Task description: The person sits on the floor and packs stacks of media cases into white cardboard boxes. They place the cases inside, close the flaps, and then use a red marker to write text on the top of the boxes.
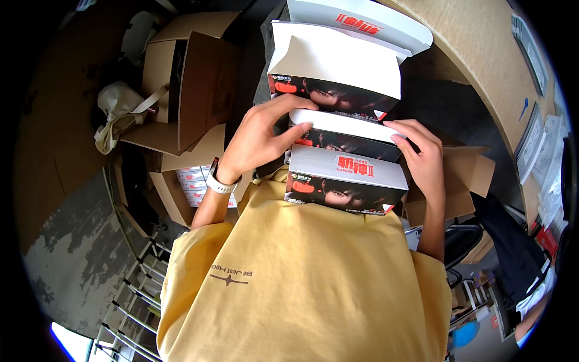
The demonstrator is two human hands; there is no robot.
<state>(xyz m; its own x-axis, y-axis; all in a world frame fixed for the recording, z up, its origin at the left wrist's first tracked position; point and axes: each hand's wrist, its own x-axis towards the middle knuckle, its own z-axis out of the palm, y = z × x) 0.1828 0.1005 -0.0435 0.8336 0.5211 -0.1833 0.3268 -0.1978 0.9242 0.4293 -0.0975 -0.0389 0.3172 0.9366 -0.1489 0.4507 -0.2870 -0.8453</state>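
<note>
Three printed cardboard boxes, white on top with dark fronts, stand in a row before me. The nearest box (347, 190), its top closed, rests against my yellow shirt. Behind it is the middle box (356, 145), with a white flap along its upper edge. My left hand (262, 133) holds the left end of that flap between thumb and fingers. At the flap's right end, the bent fingers of my right hand (422, 148) grip the same box. The far box (338, 93) has its large white lid (344, 51) raised.
Open brown cartons (208, 90) stand at the left; a lower carton (172, 196) holds several stacked white boxes. Another open carton (452, 181) is beside my right forearm. A curved wooden tabletop (476, 42) edges the upper right. A metal rack (136, 289) stands lower left.
</note>
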